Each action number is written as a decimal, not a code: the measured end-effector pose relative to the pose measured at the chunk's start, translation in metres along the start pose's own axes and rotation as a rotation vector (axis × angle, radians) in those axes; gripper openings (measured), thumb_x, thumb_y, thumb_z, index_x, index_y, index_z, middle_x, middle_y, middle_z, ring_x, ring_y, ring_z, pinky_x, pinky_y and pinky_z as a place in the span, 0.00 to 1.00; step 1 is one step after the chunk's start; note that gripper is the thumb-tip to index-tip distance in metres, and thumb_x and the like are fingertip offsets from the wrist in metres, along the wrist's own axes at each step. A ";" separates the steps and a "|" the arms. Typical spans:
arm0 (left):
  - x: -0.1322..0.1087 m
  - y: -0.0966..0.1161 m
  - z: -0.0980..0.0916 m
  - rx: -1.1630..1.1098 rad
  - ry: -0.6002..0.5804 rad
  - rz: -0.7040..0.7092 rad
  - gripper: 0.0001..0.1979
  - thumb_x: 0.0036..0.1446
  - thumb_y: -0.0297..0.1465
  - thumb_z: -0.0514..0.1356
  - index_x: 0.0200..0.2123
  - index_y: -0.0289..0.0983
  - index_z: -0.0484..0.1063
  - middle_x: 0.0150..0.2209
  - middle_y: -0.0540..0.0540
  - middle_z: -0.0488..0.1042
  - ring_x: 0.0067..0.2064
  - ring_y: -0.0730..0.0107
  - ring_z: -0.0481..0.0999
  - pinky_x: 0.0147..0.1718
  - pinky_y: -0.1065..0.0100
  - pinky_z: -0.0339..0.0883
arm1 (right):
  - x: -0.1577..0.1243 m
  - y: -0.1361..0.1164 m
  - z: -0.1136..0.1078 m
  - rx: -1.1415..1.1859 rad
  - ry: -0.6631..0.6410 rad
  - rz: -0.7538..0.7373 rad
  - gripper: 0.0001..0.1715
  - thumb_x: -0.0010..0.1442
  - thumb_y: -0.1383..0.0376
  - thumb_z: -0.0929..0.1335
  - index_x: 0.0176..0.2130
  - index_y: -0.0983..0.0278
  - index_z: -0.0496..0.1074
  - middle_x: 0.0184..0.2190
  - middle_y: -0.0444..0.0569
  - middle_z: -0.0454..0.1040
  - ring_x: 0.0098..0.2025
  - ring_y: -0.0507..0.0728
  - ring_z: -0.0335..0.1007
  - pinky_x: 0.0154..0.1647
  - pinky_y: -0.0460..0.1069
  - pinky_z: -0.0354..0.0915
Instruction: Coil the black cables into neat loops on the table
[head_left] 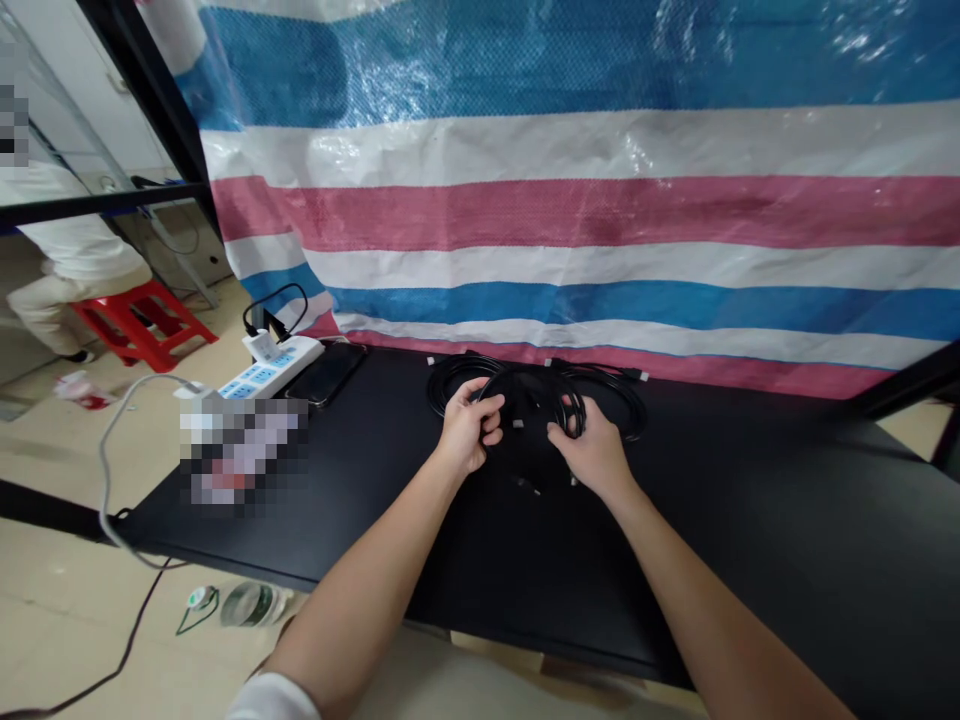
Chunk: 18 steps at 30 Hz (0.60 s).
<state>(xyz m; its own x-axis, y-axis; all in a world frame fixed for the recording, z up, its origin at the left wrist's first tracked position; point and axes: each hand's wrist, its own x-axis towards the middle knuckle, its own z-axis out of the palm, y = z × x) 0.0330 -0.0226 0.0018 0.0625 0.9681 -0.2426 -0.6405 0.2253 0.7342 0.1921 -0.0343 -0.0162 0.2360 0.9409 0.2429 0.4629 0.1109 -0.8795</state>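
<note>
Between my two hands is a coiled black cable (531,374), held just above the black table. My left hand (468,428) is closed round the coil's left side, fingers curled. My right hand (594,446) grips the right side, where several loops bunch between thumb and fingers. A light-coloured plug end (518,424) shows between the hands, and another hangs below my right hand. Behind them, on the table, lie a second black cable coil (442,384) to the left and a third coil (631,402) to the right, both with pale plug ends. My hands partly hide these coils.
On the table's left stand a white power strip (279,368) with plugged-in adapters and a dark phone (328,374). A striped plastic sheet (570,215) hangs along the table's back. Beyond the left edge, a person sits on a red stool (150,322). A clear container (251,605) is on the floor.
</note>
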 end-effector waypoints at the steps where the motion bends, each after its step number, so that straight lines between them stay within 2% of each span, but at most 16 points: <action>1: 0.002 0.003 -0.001 -0.019 0.015 0.017 0.21 0.35 0.22 0.68 0.32 0.38 0.62 0.17 0.62 0.55 0.15 0.85 0.55 0.13 0.80 0.40 | 0.000 -0.002 0.003 -0.126 0.017 -0.034 0.09 0.40 0.62 0.69 0.25 0.58 0.64 0.16 0.39 0.65 0.20 0.55 0.65 0.25 0.50 0.61; 4: 0.006 0.013 -0.008 -0.078 0.065 0.055 0.20 0.38 0.19 0.66 0.35 0.37 0.64 0.20 0.57 0.64 0.16 0.83 0.60 0.13 0.79 0.45 | 0.007 -0.014 0.011 -0.479 -0.030 -0.045 0.14 0.45 0.60 0.68 0.18 0.58 0.59 0.15 0.44 0.63 0.22 0.58 0.66 0.26 0.52 0.60; 7: 0.010 0.024 -0.017 -0.124 0.105 0.063 0.21 0.40 0.17 0.63 0.39 0.36 0.64 0.27 0.48 0.74 0.20 0.79 0.67 0.17 0.77 0.59 | 0.023 -0.032 0.022 -0.696 -0.137 -0.026 0.14 0.51 0.60 0.66 0.18 0.60 0.64 0.18 0.51 0.68 0.26 0.62 0.70 0.27 0.53 0.61; 9: 0.013 0.030 -0.022 -0.130 0.134 0.076 0.22 0.42 0.17 0.62 0.42 0.36 0.65 0.32 0.45 0.76 0.25 0.75 0.73 0.23 0.74 0.68 | 0.034 -0.045 0.031 -0.759 -0.203 -0.021 0.13 0.54 0.60 0.65 0.21 0.62 0.70 0.23 0.57 0.73 0.30 0.63 0.73 0.30 0.53 0.63; 12: 0.019 0.034 -0.030 -0.069 0.221 0.171 0.24 0.40 0.17 0.63 0.43 0.37 0.66 0.40 0.45 0.75 0.33 0.71 0.78 0.33 0.69 0.73 | 0.049 -0.061 0.047 -0.820 -0.331 0.032 0.17 0.58 0.61 0.62 0.34 0.67 0.77 0.36 0.64 0.77 0.41 0.65 0.75 0.39 0.53 0.65; 15: 0.029 0.032 -0.038 0.160 0.331 0.292 0.24 0.40 0.18 0.62 0.43 0.38 0.67 0.46 0.45 0.73 0.40 0.68 0.78 0.42 0.64 0.73 | 0.058 -0.071 0.060 -0.879 -0.469 0.092 0.24 0.61 0.62 0.58 0.47 0.73 0.74 0.46 0.67 0.75 0.49 0.65 0.72 0.46 0.53 0.65; 18: 0.036 0.025 -0.047 0.572 0.405 0.446 0.24 0.41 0.18 0.61 0.44 0.38 0.69 0.47 0.43 0.74 0.48 0.61 0.75 0.52 0.58 0.67 | 0.064 -0.074 0.068 -0.910 -0.529 0.123 0.27 0.62 0.63 0.57 0.52 0.73 0.72 0.52 0.67 0.72 0.53 0.65 0.69 0.49 0.53 0.64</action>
<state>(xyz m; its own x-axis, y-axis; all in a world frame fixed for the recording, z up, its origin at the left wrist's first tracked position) -0.0164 0.0130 -0.0188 -0.4558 0.8899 0.0186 -0.0450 -0.0439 0.9980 0.1152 0.0394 0.0366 0.0244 0.9731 -0.2291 0.9783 -0.0704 -0.1948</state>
